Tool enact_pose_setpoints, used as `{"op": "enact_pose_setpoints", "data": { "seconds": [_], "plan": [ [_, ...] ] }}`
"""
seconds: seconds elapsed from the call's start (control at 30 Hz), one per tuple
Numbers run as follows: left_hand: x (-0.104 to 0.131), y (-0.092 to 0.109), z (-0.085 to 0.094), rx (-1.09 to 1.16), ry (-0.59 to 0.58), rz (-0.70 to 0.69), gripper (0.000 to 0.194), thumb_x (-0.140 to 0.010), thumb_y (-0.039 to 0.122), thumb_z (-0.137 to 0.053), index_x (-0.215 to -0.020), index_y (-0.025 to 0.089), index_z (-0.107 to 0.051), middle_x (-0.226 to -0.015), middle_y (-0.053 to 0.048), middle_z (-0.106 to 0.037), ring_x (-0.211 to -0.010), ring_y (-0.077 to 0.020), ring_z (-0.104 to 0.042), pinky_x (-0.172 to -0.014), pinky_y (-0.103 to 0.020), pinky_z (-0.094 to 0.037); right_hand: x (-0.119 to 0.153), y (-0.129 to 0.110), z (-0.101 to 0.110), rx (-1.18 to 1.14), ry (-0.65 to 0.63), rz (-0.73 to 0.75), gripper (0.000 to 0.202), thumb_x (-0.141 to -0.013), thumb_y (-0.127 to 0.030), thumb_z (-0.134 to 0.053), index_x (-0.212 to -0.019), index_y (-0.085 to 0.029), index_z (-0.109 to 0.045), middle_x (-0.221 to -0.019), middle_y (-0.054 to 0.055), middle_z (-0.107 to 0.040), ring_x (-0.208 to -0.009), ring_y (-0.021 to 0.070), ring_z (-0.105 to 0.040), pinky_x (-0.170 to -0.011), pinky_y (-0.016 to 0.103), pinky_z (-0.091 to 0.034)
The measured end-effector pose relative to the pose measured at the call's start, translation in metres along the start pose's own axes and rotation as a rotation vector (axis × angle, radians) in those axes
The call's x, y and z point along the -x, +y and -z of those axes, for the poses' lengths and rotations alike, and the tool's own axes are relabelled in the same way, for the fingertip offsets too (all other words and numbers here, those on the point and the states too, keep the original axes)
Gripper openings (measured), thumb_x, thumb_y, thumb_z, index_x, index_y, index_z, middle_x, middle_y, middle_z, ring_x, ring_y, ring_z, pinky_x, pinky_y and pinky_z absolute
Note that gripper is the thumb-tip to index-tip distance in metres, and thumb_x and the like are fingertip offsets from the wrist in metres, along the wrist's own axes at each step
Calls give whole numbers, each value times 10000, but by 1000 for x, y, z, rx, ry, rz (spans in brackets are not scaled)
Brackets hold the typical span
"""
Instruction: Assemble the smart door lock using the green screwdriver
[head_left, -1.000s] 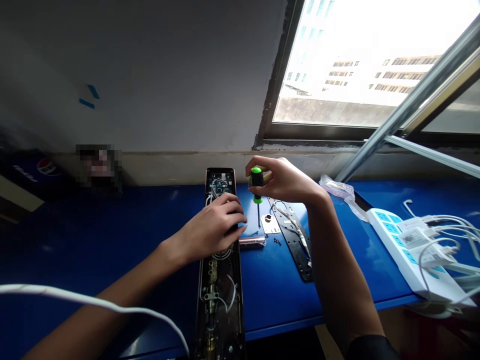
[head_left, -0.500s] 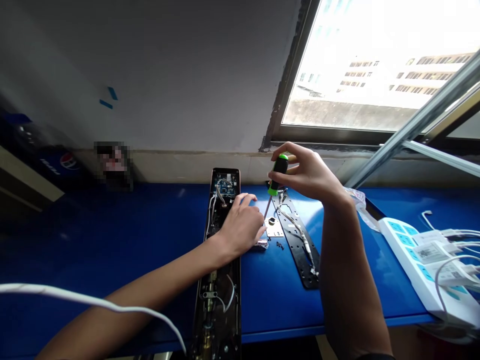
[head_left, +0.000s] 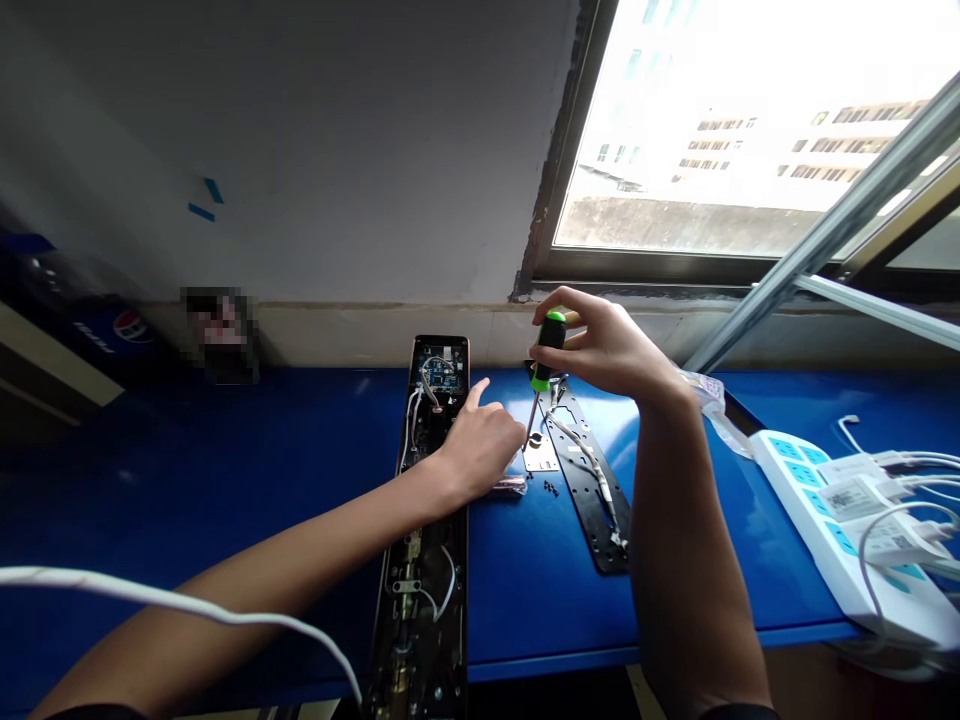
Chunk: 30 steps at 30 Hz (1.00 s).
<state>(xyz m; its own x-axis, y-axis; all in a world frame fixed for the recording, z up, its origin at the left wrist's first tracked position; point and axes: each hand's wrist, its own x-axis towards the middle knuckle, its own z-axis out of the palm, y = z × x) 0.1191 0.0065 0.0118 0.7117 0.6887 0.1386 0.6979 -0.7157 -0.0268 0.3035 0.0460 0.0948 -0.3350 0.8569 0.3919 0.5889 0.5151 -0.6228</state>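
My right hand point(head_left: 611, 345) grips a screwdriver point(head_left: 549, 350) by its green and black handle, shaft slanting down to the left. Its tip ends at the fingers of my left hand point(head_left: 486, 445). One left finger sticks out while the others are curled in a pinch; what they hold is hidden. Beneath my left wrist lies a long black open housing point(head_left: 454, 640) with a blue circuit board point(head_left: 442, 375) and white wires. To the right are a small silver plate point(head_left: 541, 462), several dark screws point(head_left: 551, 488) and a shiny wrapped packet point(head_left: 510, 487).
A black perforated plate point(head_left: 589, 500) with a taped cable lies on the blue table point(head_left: 225, 450). At right is a white power strip point(head_left: 825, 520) with plugged-in adapters. A white cable point(head_left: 187, 605) crosses at lower left. A Pepsi bottle point(head_left: 112, 325) stands far left.
The left fingers have curled in more, leaving one extended. The screwdriver stays in my right hand with its tip by the left fingers. The whole view has shifted slightly.
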Motion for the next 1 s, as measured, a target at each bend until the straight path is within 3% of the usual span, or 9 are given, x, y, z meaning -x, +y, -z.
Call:
{"op": "enact_pose_setpoints", "data": {
  "seconds": [0.13, 0.27, 0.37, 0.5, 0.57, 0.77, 1.0],
  "plan": [
    [0, -3, -2, 31, 41, -14, 277, -869, 219, -778, -610, 158, -699, -655, -26, -682, -768, -203, -701, -1243, -626, -331, 1, -4, 1, -2, 2, -5, 261, -755, -243, -741, -993, -232, -634, -884, 27, -667, -781, 222, -698, -607, 345, -588],
    [9, -10, 1, 143, 164, -23, 291, -875, 375, -813, -735, 124, -766, -800, -95, -745, -1123, -314, -685, -1221, -553, -410, 4, -19, 4, -82, 45, -29, 315, -741, -191, -731, -1037, -234, -631, -840, 10, -681, -730, 219, -732, -630, 359, -626],
    [27, -20, 5, 247, 286, -40, 237, -885, 348, -805, -883, 112, -788, -911, -117, -764, -1327, -373, -560, -1095, -532, -534, 7, -31, 4, -145, 110, -17, 336, -759, -198, -728, -1076, -236, -622, -833, 4, -689, -730, 226, -762, -652, 361, -653],
    [57, -35, 5, 346, 423, -51, 153, -916, 289, -774, -977, 149, -783, -1013, -104, -758, -1337, -349, -529, -1048, -524, -562, 9, -43, 2, -188, 187, 34, 322, -788, -235, -738, -1084, -230, -611, -894, 20, -698, -742, 219, -771, -663, 356, -668],
    [66, -40, 4, 366, 468, -62, 131, -939, 273, -745, -992, 160, -785, -1051, -102, -748, -1318, -334, -535, -1062, -528, -553, 9, -45, 0, -169, 156, 35, 327, -785, -240, -747, -1086, -225, -620, -894, 24, -703, -749, 218, -766, -667, 359, -668],
    [64, -36, 7, 342, 439, -119, 142, -978, 212, -659, -1009, 166, -789, -1099, -112, -731, -1371, -340, -494, -1087, -546, -539, 3, -29, -11, -39, -75, 5, 257, -771, -245, -736, -1005, -226, -631, -871, 22, -689, -747, 193, -701, -634, 331, -596],
    [57, -32, 6, 320, 389, -122, 159, -968, 179, -636, -996, 163, -792, -1096, -120, -737, -1396, -357, -479, -1098, -561, -537, -8, -10, -30, -18, -161, 39, 233, -789, -248, -698, -998, -232, -598, -851, 4, -655, -734, 159, -650, -623, 287, -515]
  ]
}}
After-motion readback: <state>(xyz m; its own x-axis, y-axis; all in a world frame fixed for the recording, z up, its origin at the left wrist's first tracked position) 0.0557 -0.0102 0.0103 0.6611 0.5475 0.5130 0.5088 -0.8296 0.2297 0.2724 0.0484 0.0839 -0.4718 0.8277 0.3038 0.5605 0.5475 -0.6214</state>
